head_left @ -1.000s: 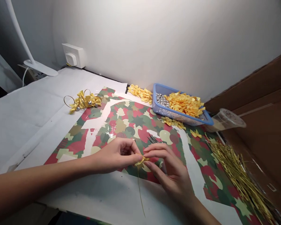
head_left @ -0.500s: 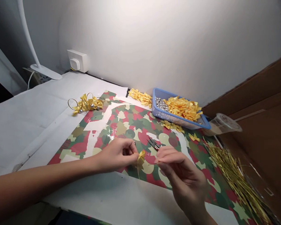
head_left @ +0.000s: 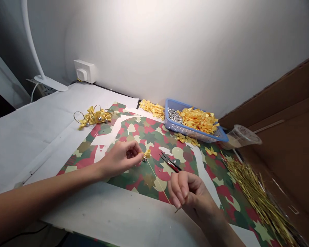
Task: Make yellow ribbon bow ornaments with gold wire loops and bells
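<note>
Your left hand (head_left: 121, 158) pinches the bow (head_left: 147, 153) over the paper (head_left: 146, 137); a slack pinch could drop the bead (head_left: 144, 159). Your right hand (head_left: 189, 195) curls near the snips (head_left: 170, 162), its hold unclear; a careless move could snag the wire (head_left: 157, 178).

scissors (head_left: 170, 162) just past right hand (head_left: 189, 193), blue basket (head_left: 179, 125) beyond, gold strands (head_left: 257, 202) off right

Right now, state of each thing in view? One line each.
Left hand: pinching bow
Bow: held, wire trailing down
Right hand: fingers curled, apart from bow
Snips: lying flat, not held
Basket: holding bows and silver beads
Cup: on its side
</note>
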Tool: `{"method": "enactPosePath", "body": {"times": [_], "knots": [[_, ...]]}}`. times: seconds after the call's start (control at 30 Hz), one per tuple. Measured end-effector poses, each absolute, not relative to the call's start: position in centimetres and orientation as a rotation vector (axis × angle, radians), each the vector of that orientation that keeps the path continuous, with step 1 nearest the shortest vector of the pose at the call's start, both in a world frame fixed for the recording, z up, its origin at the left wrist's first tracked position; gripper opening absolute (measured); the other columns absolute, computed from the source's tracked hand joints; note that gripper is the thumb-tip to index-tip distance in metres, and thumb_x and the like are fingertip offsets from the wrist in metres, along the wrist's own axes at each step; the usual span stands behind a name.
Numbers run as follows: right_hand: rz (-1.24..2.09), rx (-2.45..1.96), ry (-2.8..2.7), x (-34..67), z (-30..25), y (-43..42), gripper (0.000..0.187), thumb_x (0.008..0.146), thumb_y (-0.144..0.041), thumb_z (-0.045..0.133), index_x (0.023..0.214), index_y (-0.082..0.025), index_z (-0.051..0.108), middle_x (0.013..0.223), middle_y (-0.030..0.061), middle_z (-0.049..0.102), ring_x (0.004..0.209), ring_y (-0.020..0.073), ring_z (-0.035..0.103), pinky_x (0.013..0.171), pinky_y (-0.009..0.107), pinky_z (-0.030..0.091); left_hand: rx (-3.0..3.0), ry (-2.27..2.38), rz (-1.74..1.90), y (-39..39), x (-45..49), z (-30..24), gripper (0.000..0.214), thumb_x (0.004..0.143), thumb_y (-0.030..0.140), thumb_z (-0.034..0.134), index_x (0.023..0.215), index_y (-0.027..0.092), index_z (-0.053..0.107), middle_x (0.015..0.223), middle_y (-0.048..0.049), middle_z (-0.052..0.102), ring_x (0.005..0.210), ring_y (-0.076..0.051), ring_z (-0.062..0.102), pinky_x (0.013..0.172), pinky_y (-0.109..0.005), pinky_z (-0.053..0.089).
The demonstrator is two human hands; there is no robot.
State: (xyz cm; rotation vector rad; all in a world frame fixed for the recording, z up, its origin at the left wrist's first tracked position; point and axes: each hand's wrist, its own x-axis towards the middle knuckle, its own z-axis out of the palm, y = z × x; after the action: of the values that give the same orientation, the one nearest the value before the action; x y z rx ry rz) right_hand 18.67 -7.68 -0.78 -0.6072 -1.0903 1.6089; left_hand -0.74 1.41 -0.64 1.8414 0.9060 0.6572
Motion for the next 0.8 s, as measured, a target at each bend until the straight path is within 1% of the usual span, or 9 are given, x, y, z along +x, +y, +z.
{"method": "enactPosePath", "body": {"times": [0.13,0.23,0.3,0.37,0.5,0.63,0.8], "knots": [[1.757,-0.684,-0.974,18.8,-1.3,-7.7,0.023,0.071,-0.029,0.078,0.062,-0.019,0.059,0.057,-0.0053,0.050,0.047,0.0071,0.051,0.050,0.021,0.046,1.980,0.896,0.601,1.9,-1.0,-0.6,0.014,0.083,0.025,0.054,0.072,0.016,0.056,0.064,0.0000,0.062,0.055,-0.009,0.050,0.053,-0.022,0.041],[1.895,-0.807,-0.963,18.8,-1.5,-7.7,0.016,0.071,-0.025,0.078,0.068,-0.018,0.064,0.061,-0.0032,0.060,0.050,0.0081,0.058,0.052,0.021,0.047,2.206,0.765,0.553,2.8,-1.5,-0.6,0.014,0.082,0.023,0.055,0.069,0.016,0.057,0.063,0.0003,0.059,0.057,-0.010,0.050,0.058,-0.024,0.042],[1.967,-0.848,-0.975,18.6,-1.5,-7.7,0.017,0.070,-0.025,0.079,0.069,-0.017,0.064,0.061,-0.0019,0.064,0.052,0.0090,0.061,0.053,0.021,0.048,2.388,0.626,0.577,3.3,-1.8,-0.9,0.014,0.081,0.022,0.055,0.068,0.016,0.057,0.063,0.0005,0.058,0.060,-0.011,0.050,0.064,-0.026,0.042],[2.025,-0.866,-0.975,18.5,-1.4,-7.6,0.018,0.069,-0.025,0.079,0.069,-0.015,0.064,0.061,-0.0011,0.065,0.053,0.0094,0.063,0.054,0.021,0.049,2.541,0.500,0.655,3.5,-1.9,-1.2,0.013,0.081,0.020,0.054,0.068,0.017,0.058,0.062,0.0009,0.057,0.062,-0.012,0.049,0.066,-0.026,0.041],[2.050,-0.932,-0.982,18.4,-1.2,-7.5,0.020,0.071,-0.027,0.078,0.071,-0.014,0.062,0.058,-0.0010,0.066,0.053,0.0089,0.064,0.054,0.018,0.049,2.737,0.400,0.776,3.3,-1.8,-1.7,0.014,0.080,0.016,0.053,0.067,0.019,0.057,0.059,0.0021,0.055,0.060,-0.012,0.044,0.061,-0.025,0.038],[1.981,-1.033,-0.995,18.4,-1.5,-7.4,0.024,0.074,-0.034,0.076,0.076,-0.016,0.060,0.063,-0.0022,0.065,0.053,0.0086,0.065,0.052,0.017,0.049,2.809,0.388,0.813,3.1,-1.7,-1.6,0.016,0.081,0.016,0.051,0.065,0.019,0.056,0.057,0.0025,0.055,0.060,-0.013,0.043,0.060,-0.025,0.037],[1.922,-1.155,-0.945,18.4,-1.9,-7.3,0.032,0.070,-0.040,0.078,0.085,-0.018,0.060,0.065,-0.0045,0.063,0.051,0.0074,0.064,0.052,0.016,0.047,2.808,0.386,0.815,3.2,-1.7,-1.3,0.016,0.080,0.017,0.052,0.065,0.019,0.056,0.056,0.0033,0.055,0.059,-0.013,0.044,0.061,-0.025,0.037]]}}
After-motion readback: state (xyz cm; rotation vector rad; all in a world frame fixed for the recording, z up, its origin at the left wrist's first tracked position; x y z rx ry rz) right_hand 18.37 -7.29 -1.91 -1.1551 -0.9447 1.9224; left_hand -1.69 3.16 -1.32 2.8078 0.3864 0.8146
